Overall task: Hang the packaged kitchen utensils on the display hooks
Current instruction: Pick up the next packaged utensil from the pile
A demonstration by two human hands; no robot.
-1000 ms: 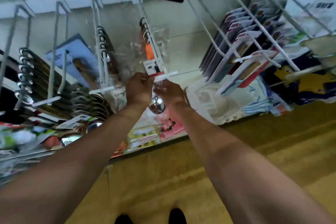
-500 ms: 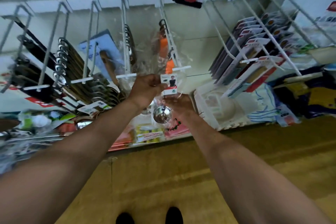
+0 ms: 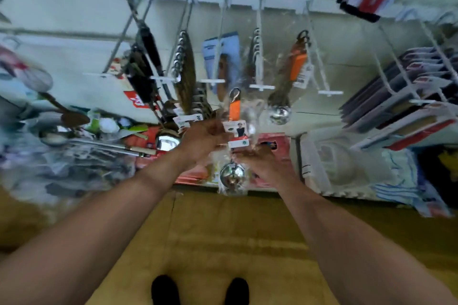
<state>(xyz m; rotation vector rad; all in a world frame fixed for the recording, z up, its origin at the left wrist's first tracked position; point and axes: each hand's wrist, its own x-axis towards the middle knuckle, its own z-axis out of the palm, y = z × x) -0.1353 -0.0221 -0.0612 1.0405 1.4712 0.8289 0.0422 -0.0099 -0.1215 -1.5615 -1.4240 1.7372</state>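
Your left hand [image 3: 205, 138] grips the packaged ladle [image 3: 234, 110] beside its label. Your right hand [image 3: 266, 164] touches the bag lower down, its grip too blurred to call. The ladle sits below and left of the hook tip [image 3: 330, 93], clear of it. On the way back, the slack bag may snag the hung ladle [image 3: 298, 62] there. Half a second ago it sat just under that tip.

The things here, counted by kind
White hooks [image 3: 262, 86] in the sharpest row: five. Orange-handled scoops: two, a far scoop [image 3: 298, 62] and a near scoop [image 3: 234, 109]. Hands: two, the left hand [image 3: 203, 141] and the right hand [image 3: 267, 163]. Black shoes [image 3: 164, 290]: two.
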